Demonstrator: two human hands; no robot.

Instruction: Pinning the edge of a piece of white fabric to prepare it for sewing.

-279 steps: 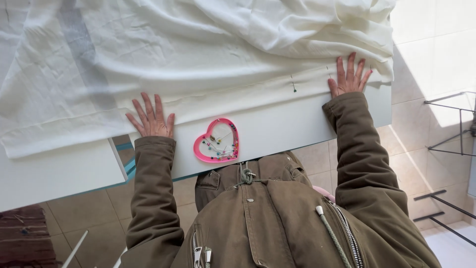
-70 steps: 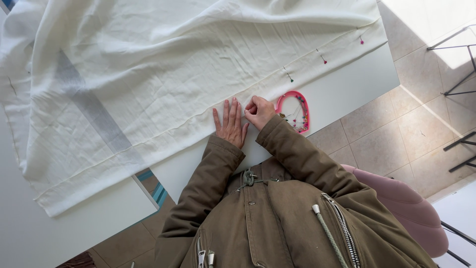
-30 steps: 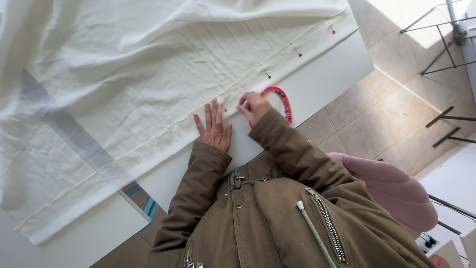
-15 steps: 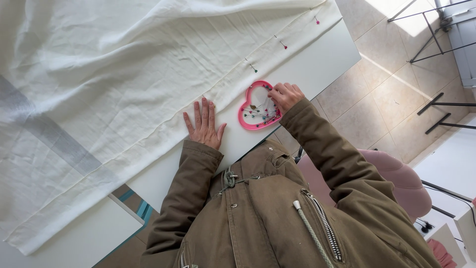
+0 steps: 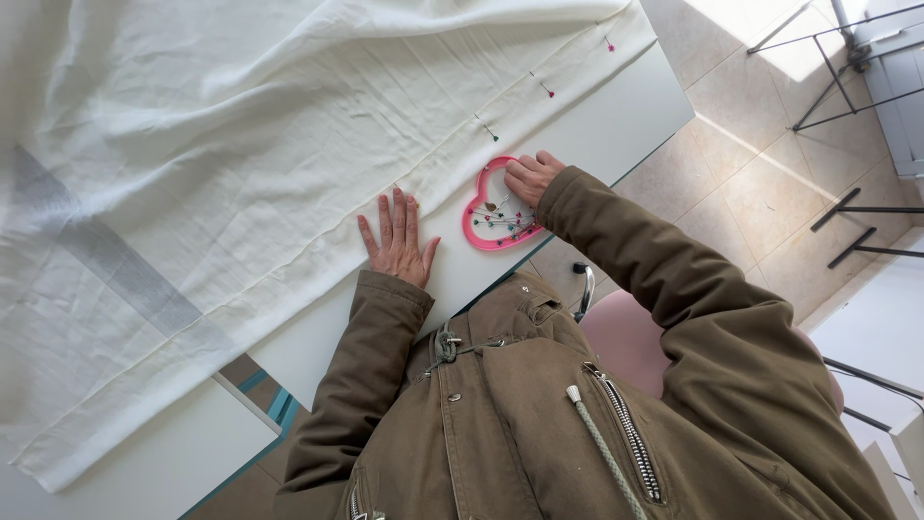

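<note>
Step in hand, as judged: pinning the folded hem of the white fabric (image 5: 289, 144), which covers the upper left and centre of the frame on the white table (image 5: 616, 125). The left hand (image 5: 397, 239) lies flat, fingers spread, pressing the hem edge and grasping nothing. The right hand (image 5: 531, 177) has fingertips curled into the pink heart-shaped pin tray (image 5: 496, 212) at centre; whether a pin is pinched cannot be told. Three pins (image 5: 546, 88) already sit along the hem toward upper right. The next move calls for a fine pinch and a steady hem.

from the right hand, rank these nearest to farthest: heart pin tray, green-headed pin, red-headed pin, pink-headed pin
1. Heart pin tray: under the right hand, touching it.
2. Green-headed pin: in the hem, just above.
3. Red-headed pin: farther along the hem.
4. Pink-headed pin: near the cloth's corner.
</note>
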